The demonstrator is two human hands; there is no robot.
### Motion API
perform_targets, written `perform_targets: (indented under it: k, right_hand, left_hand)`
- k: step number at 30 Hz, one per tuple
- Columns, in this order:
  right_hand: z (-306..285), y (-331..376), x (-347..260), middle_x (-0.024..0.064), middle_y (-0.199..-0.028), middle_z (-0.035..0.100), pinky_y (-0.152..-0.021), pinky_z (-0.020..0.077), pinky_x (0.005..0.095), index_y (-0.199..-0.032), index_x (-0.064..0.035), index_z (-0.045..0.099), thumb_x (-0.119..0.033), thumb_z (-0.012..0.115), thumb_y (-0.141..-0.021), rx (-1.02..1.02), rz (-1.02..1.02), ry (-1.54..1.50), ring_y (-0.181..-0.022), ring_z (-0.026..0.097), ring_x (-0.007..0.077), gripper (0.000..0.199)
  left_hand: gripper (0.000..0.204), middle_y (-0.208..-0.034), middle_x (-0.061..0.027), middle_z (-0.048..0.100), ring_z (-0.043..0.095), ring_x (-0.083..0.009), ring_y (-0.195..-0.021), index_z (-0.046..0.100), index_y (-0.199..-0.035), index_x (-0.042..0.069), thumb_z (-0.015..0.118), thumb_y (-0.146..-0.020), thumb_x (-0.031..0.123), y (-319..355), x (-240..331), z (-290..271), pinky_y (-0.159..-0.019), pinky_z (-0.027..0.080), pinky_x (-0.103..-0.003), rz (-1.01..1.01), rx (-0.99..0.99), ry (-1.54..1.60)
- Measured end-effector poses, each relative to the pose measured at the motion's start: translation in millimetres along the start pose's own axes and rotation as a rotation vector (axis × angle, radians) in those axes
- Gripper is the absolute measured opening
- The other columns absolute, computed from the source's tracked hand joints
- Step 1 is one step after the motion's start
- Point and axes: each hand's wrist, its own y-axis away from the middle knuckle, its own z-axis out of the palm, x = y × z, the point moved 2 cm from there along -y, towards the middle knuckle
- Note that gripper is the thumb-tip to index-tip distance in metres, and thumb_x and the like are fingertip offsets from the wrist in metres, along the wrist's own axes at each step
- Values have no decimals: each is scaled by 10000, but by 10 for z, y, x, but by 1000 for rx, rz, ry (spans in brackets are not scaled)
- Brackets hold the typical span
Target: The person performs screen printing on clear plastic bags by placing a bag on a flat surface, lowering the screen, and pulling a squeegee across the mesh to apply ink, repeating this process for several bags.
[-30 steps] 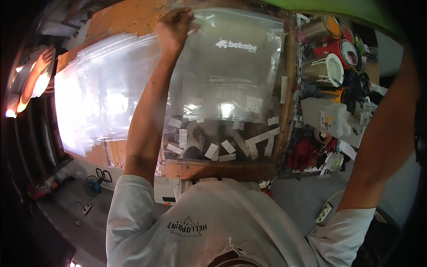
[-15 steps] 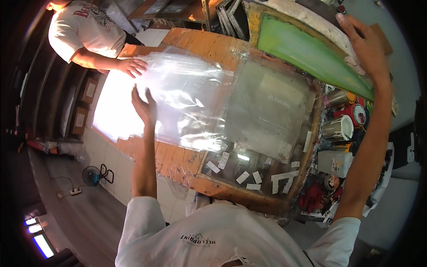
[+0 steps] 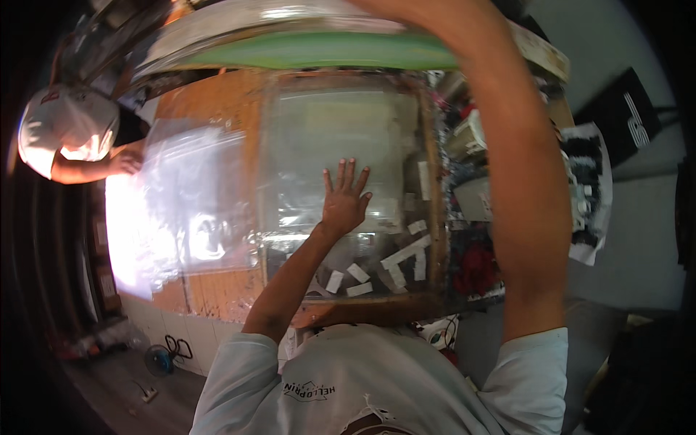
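Since half a second ago the left hand (image 3: pixel 345 204) has shifted from the left edge of the clear plastic sheet (image 3: pixel 217 210) to the middle of the wooden-framed screen (image 3: pixel 433 217), and the right arm now crosses the upper right of the view, where before its hand gripped the green board's (image 3: pixel 319 52) far edge. That left hand lies flat with its fingers (image 3: pixel 341 176) spread apart, pressing on the clear film over the pale panel inside the frame, clamped on nothing. Beyond the fingertips lies the rest of the pale panel, and past it the green board runs across the top. Below the palm, toward the person, short strips of white tape (image 3: pixel 395 259) are stuck at angles on the screen (about 6 can be made out). Left of the fingers the plastic sheet spreads over the orange tabletop (image 3: pixel 210 101), glaring white where light strikes it. At the sheet's far left edge, well apart from the fingers, a co-worker's hand (image 3: pixel 127 158) holds the film. The right hand is out of view above the frame's top, so I cannot tell its state. Right of the fingers, past the wooden rail, sits a clutter of containers (image 3: pixel 471 138) too blurred to name.
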Motion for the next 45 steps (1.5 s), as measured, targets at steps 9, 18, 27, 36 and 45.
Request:
perform_targets:
  k: [9,18,27,36,45]
  right_hand:
    - [-100,76,270,226,-929,744,-859,585,487,-1002,47,753,-384,499,-1061,57,-208,-84,-901,727,331,503]
    - [-47,-29,219,253,-903,738,-819,597,469,-995,65,754,-347,502,-1054,79,-236,-114,-861,732,337,487]
    - [-84,-47,20,215,-794,710,-698,595,436,-901,52,740,-327,500,-1061,-150,17,-91,-715,699,286,476]
    - [717,976,-42,124,-806,589,-809,422,448,-1241,-77,716,-448,679,-952,341,-212,-11,-796,584,271,472]
    - [2285,2016,434,96,-931,627,-833,409,463,-1312,-108,669,66,716,-788,-98,-6,-308,-903,598,304,555]
  left_hand:
    - [644,-1676,-281,222,134,-436,-1589,367,-1580,23,589,-1024,260,115,249,-36,-1238,71,-684,-128,-37,156]
    - [613,-1676,-276,229,122,-442,-1592,436,-1525,0,629,-996,242,712,398,-38,-1220,44,-724,-121,-48,21]
    - [584,-1691,-260,184,74,-421,-1602,437,-1528,-9,572,-1043,286,809,383,5,-1226,40,-718,-81,-73,27]
    - [655,-1653,-252,308,245,-392,-1573,378,-1565,10,639,-984,164,885,548,-979,-1255,59,-623,-167,251,474]
    - [412,-1337,-82,580,571,-284,-1201,578,-1284,124,638,-1023,437,1792,511,-982,-1102,426,-491,-1231,291,2093]
